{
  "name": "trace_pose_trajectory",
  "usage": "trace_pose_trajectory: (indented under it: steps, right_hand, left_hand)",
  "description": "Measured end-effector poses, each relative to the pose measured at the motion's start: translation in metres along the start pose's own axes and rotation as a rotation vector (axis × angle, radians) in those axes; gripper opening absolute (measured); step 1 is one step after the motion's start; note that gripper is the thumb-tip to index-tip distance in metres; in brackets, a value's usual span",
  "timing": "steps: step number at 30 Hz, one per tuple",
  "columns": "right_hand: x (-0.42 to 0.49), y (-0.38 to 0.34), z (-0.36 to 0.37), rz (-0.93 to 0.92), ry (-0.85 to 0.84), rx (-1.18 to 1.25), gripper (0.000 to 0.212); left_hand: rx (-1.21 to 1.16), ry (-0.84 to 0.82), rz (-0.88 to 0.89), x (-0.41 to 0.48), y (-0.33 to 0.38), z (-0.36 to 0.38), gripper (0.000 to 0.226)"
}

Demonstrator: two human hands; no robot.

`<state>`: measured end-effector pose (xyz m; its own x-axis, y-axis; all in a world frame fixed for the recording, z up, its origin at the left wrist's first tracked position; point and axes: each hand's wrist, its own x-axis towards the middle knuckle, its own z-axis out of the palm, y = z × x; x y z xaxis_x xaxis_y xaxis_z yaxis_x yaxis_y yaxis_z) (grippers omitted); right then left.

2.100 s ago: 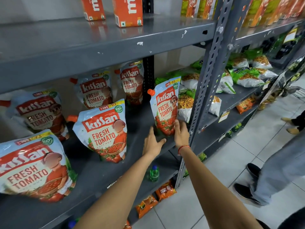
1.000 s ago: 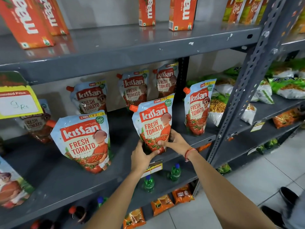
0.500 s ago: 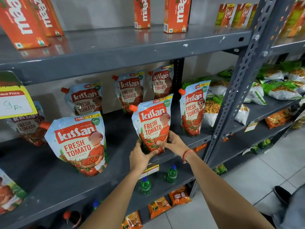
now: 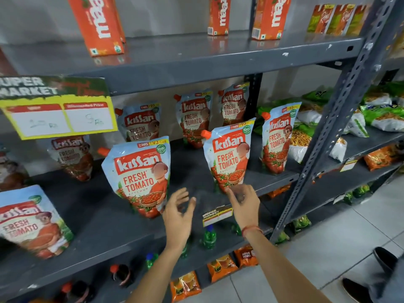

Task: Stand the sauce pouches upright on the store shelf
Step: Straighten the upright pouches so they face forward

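My left hand (image 4: 178, 212) hangs spread; my right hand (image 4: 244, 204), fingers loose, brushes the pouch (image 4: 229, 156) base, steadying it upright.

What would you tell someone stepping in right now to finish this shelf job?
Left hand: open, holding nothing, in front of the shelf.
Right hand: open, fingertips at the bottom edge of the middle front pouch; whether they touch is unclear.
Done: that pouch, the front pouch to its left, the one to its right and the back-row pouches stand upright.
Left: check the far-left pouch, partly out of view, and straighten it if needed.
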<state>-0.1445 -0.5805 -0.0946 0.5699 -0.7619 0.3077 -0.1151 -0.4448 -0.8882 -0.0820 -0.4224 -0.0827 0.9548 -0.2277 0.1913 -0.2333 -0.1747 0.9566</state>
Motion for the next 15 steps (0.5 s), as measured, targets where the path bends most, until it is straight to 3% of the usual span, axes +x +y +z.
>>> trace_pose_trajectory:
  steps: [3, 5, 7, 10, 13, 15]
  right_hand:
    - [-0.011, -0.027, 0.034, -0.061, -0.195, 0.046, 0.017]
    - [-0.011, -0.047, 0.058, -0.031, -0.370, 0.081, 0.037]
    - [-0.009, -0.065, 0.082, 0.051, -0.550, 0.127, 0.062]
    - [-0.005, -0.075, 0.111, 0.169, -0.763, 0.204, 0.087]
    - [-0.004, -0.069, 0.127, 0.193, -0.919, 0.213, 0.086]
    - [-0.009, -0.065, 0.131, 0.188, -0.932, 0.227, 0.081]
  left_hand:
    - [-0.005, 0.193, 0.060, -0.001, -0.012, -0.049, 0.015]
    - [0.015, 0.305, 0.063, 0.007, -0.021, -0.077, 0.017]
    - [0.043, 0.338, 0.025, 0.018, -0.032, -0.101, 0.034]
    - [0.048, 0.123, -0.076, 0.035, -0.044, -0.124, 0.066]
    - [0.195, -0.178, -0.147, 0.048, -0.052, -0.132, 0.082]
    - [0.234, -0.243, -0.158, 0.053, -0.053, -0.135, 0.079]
